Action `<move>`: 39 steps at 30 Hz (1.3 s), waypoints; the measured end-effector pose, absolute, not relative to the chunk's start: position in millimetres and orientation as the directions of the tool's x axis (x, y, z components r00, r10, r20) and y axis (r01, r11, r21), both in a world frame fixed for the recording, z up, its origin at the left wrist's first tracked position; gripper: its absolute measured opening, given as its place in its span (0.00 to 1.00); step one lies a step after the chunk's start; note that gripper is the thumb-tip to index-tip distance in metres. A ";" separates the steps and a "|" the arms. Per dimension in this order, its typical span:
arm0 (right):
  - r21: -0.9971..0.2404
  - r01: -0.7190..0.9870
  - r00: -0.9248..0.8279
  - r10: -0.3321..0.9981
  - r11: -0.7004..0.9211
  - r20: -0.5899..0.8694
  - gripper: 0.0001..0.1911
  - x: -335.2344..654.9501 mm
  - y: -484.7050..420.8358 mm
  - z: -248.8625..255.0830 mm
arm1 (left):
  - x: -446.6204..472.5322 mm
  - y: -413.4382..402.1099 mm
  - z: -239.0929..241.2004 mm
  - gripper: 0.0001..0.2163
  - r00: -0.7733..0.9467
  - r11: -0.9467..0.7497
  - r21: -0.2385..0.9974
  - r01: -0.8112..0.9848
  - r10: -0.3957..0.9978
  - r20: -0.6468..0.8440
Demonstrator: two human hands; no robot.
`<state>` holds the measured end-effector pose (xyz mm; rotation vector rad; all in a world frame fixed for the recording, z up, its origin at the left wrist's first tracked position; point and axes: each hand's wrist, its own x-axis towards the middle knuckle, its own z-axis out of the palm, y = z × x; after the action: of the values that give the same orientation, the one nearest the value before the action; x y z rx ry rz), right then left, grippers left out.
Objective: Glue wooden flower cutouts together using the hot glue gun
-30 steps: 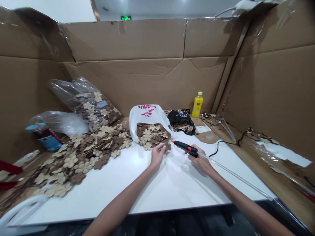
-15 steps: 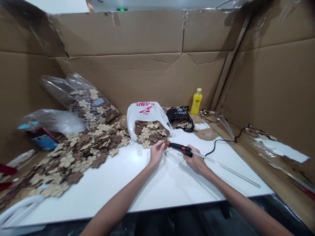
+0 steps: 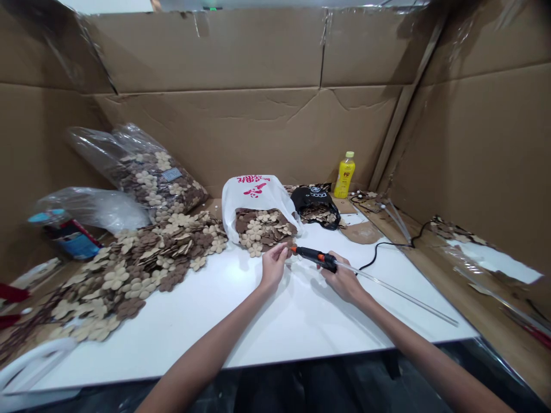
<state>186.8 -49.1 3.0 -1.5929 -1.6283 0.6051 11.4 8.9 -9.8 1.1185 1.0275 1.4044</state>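
My left hand [image 3: 273, 267] pinches a small wooden flower cutout [image 3: 286, 250] at its fingertips, partly hidden by the fingers. In my right hand [image 3: 343, 279] is a black hot glue gun [image 3: 312, 256] with an orange nozzle, held level. A long clear glue stick [image 3: 398, 295] runs from its rear toward the lower right. The nozzle points left and sits just beside the cutout. Just behind my left hand, a white plastic bag [image 3: 258, 195] with red print lies open, spilling brown and beige wooden flowers [image 3: 262, 232].
A large heap of wooden flowers [image 3: 146, 269] covers the left of the white table [image 3: 301, 327]. Behind it lie a clear bag of flowers [image 3: 150, 178] and a crumpled plastic bag [image 3: 94, 209]. A yellow bottle [image 3: 344, 176], a black bag [image 3: 315, 206] and a black cable [image 3: 387, 249] stand farther back. Cardboard walls [image 3: 241, 132] surround the table.
The view has tilted downward, so everything sits higher in the picture. The glue gun's nozzle has moved left, closer to my left fingertips, and the glue stick now lies at a shallower angle.
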 end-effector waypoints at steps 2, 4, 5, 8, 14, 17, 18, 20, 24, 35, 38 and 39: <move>-0.778 0.618 0.059 0.981 0.112 0.187 0.06 186.9 -49.2 4.7 | 11.3 8.4 -7.9 0.13 -0.057 -0.137 0.974 -0.179 0.990 0.129; -0.775 0.622 0.053 0.982 0.110 0.183 0.06 186.2 -49.9 6.4 | 10.8 8.1 -5.8 0.12 -0.077 -0.167 0.973 -0.157 0.985 0.156; -0.774 0.623 0.053 0.982 0.109 0.180 0.07 185.8 -50.5 7.1 | 10.3 8.1 -4.8 0.12 -0.088 -0.183 0.972 -0.146 0.981 0.171; -0.773 0.624 0.047 0.981 0.117 0.186 0.07 188.9 -54.3 7.8 | 8.1 8.6 -3.4 0.12 -0.118 -0.209 0.970 -0.127 0.974 0.194; -0.596 0.780 -0.024 0.960 0.193 0.280 0.14 250.2 -69.5 0.9 | 5.7 13.8 -9.5 0.16 -0.163 -0.172 0.968 -0.185 0.976 0.142; -0.389 0.921 0.104 0.954 0.014 0.281 0.17 303.4 -81.6 -3.6 | 6.2 16.4 -12.5 0.18 -0.156 -0.146 0.961 -0.235 0.981 0.111; -0.318 0.947 0.147 0.948 -0.052 0.282 0.17 320.1 -86.1 -5.0 | 6.3 16.9 -13.0 0.18 -0.152 -0.139 0.959 -0.246 0.983 0.104; -0.201 0.970 0.193 0.938 -0.138 0.289 0.19 347.8 -94.9 -8.1 | 6.2 17.5 -13.6 0.18 -0.143 -0.129 0.958 -0.257 0.985 0.094; -0.075 0.984 0.179 0.933 -0.164 0.312 0.21 375.5 -106.4 -16.5 | 4.8 18.3 -15.1 0.18 -0.139 -0.126 0.960 -0.248 0.986 0.094; 0.197 0.968 0.091 0.952 -0.153 0.291 0.16 377.4 -96.1 -14.3 | 7.7 14.0 -11.7 0.15 -0.150 -0.130 0.955 -0.266 0.984 0.092; 0.105 0.993 0.021 0.951 -0.056 0.308 0.18 345.8 -73.8 9.4 | 8.4 12.5 -10.9 0.14 -0.133 -0.119 0.960 -0.252 0.987 0.087; 0.034 0.999 -0.018 0.950 0.007 0.313 0.19 330.7 -61.8 15.9 | 8.3 12.2 -11.0 0.14 -0.132 -0.117 0.962 -0.246 0.988 0.086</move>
<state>330.7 -61.8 15.9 -2.0493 -2.0760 -0.3650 8.3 12.2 -11.0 1.0293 1.0506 1.4829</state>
